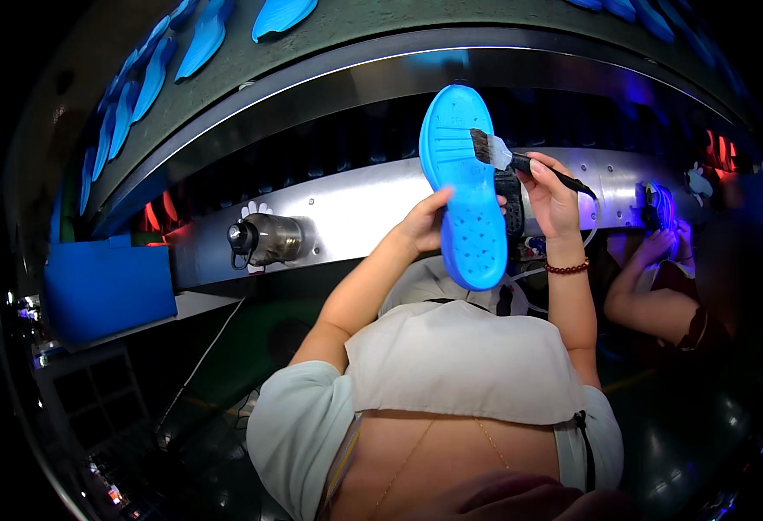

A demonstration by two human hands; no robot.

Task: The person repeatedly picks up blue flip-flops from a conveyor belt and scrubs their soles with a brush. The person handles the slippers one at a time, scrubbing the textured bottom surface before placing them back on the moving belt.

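My left hand (pixel 423 221) grips a bright blue shoe sole (pixel 464 178) by its left edge and holds it upright in front of me. My right hand (pixel 551 195) holds a small black-handled brush (pixel 520 161), its dark bristles touching the upper right edge of the sole. A beaded bracelet (pixel 567 268) circles my right wrist. Behind the sole, between my hands, a dark object is partly hidden.
A metal conveyor frame (pixel 355 208) curves across in front, with a metal flask (pixel 264 239) resting on it. Several blue soles (pixel 151 74) lie on the belt above. A blue box (pixel 108 286) stands at left. Another person's hands (pixel 659 243) work at right.
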